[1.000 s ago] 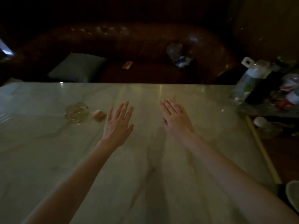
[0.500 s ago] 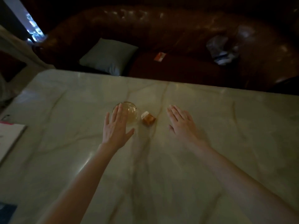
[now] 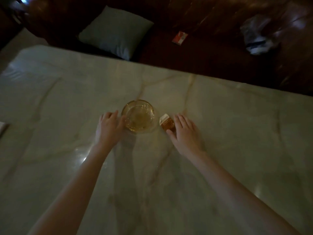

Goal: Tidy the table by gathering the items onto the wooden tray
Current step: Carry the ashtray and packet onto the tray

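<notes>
Head view. Since half a second ago both hands have come forward: the left hand (image 3: pixel 110 128) is now lying against the near-left wall of the glass ashtray (image 3: pixel 138 115), fingers curling loosely beside it with the thumb touching the rim; whether it is actually gripping, I cannot tell. The right hand (image 3: pixel 184 131) is now reaching the small orange box (image 3: pixel 167 124), fingers straight and relaxed along its right side, thumb touching its near corner, not closed round it.

Position: ashtray and box are sitting just beside each other, apart, near the middle of the marble table (image 3: pixel 237 133).

Edges, room: the far table edge is running diagonally behind both items; bare marble is lying on all sides of them. The wooden tray is out of view.

Surroundings: a dark leather sofa (image 3: pixel 211 61) is standing beyond the far edge, carrying a grey cushion (image 3: pixel 115 33), a red-and-white packet (image 3: pixel 179 37) and a crumpled bag (image 3: pixel 257 36). A pale flat item (image 3: pixel 2 128) is showing at the left edge, cropped.
</notes>
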`<state>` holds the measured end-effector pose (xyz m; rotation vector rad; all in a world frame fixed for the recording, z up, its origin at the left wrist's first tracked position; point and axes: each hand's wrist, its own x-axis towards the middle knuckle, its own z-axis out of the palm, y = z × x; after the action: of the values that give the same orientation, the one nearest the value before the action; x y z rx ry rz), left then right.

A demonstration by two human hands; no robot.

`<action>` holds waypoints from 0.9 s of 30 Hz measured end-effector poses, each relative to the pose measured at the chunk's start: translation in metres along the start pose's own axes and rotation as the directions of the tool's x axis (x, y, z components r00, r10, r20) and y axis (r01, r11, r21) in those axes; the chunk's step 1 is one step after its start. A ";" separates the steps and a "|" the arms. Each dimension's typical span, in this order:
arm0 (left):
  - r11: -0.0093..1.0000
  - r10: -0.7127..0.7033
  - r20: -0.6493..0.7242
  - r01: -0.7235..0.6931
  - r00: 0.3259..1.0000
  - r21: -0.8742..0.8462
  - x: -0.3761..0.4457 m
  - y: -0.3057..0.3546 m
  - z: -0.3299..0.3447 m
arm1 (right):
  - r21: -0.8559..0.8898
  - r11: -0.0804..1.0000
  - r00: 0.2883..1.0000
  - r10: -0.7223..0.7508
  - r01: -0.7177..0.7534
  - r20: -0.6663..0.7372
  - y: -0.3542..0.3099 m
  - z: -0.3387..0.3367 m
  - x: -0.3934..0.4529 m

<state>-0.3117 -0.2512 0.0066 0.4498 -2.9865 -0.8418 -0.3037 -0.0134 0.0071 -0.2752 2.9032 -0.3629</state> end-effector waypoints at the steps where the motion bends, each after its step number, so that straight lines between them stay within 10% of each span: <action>1: 0.998 -0.009 -0.012 0.008 1.000 -0.070 0.000 -0.001 0.001 | 0.025 0.999 1.000 0.026 -0.026 -0.011 -0.003 0.003 0.001; 15: 0.861 -0.299 0.172 0.343 0.939 -0.375 0.017 0.010 -0.002 | 0.453 0.882 0.942 0.254 -0.132 -0.220 -0.015 0.016 0.011; 27: 0.619 -0.410 0.285 0.494 0.866 -0.610 -0.005 0.019 -0.009 | 0.927 0.014 0.816 0.480 -0.374 0.322 0.001 -0.018 0.003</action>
<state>-0.3113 -0.2391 0.0238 1.1565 -2.3799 -1.9394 -0.3111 -0.0091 0.0228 0.8695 1.8999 -1.9924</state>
